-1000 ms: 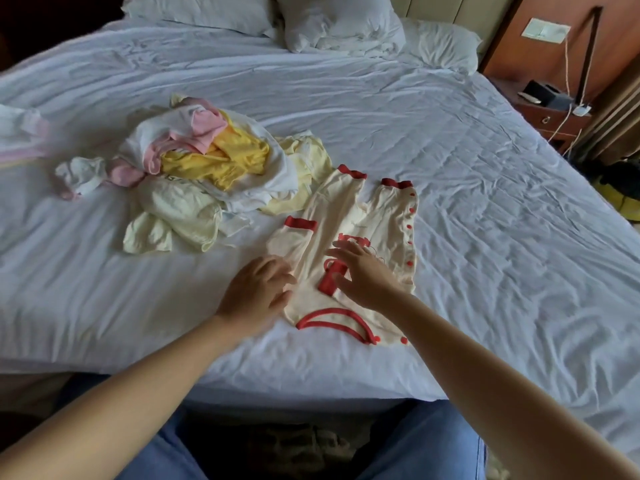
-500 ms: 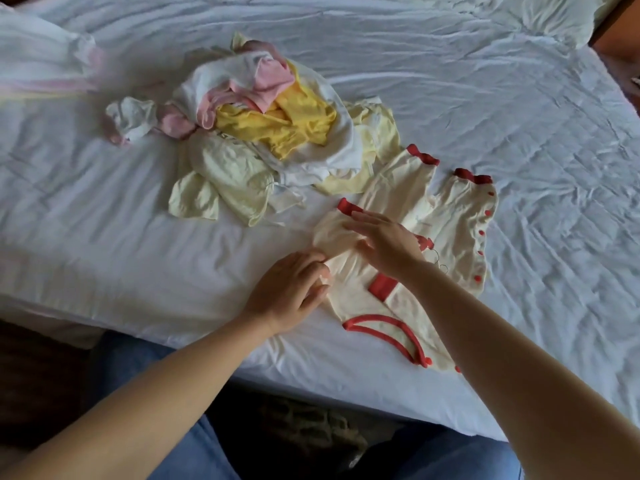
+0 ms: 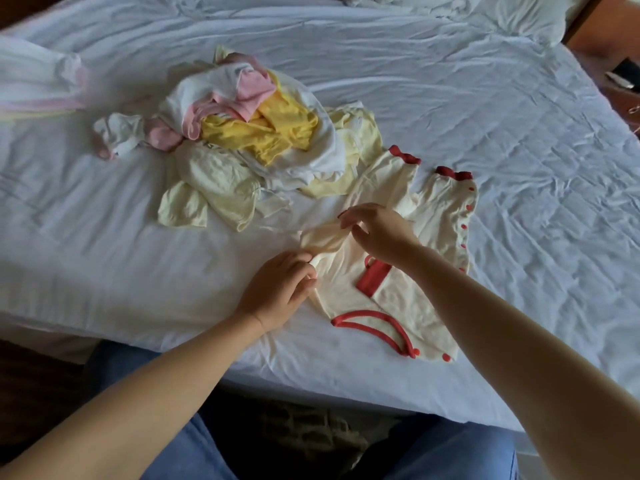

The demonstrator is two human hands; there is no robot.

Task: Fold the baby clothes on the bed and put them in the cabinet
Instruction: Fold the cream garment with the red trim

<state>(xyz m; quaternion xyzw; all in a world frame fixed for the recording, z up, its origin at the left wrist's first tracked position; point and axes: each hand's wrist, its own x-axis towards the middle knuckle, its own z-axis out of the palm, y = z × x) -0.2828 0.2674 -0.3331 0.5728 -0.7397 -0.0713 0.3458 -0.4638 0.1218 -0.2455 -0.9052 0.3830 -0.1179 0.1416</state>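
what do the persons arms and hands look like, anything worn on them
Both arms are bare: no sleeve shows on the left arm or the right arm as far as the frame edge. No watch, bracelet, ring or glove shows on the left hand or the right hand. Below them, the legs are in blue jeans.

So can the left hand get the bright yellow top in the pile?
Probably yes. Only bare sheet and a pale yellow piece lie between the left hand and the bright yellow top. But that hand is pinching the cream romper, so it must let go first.
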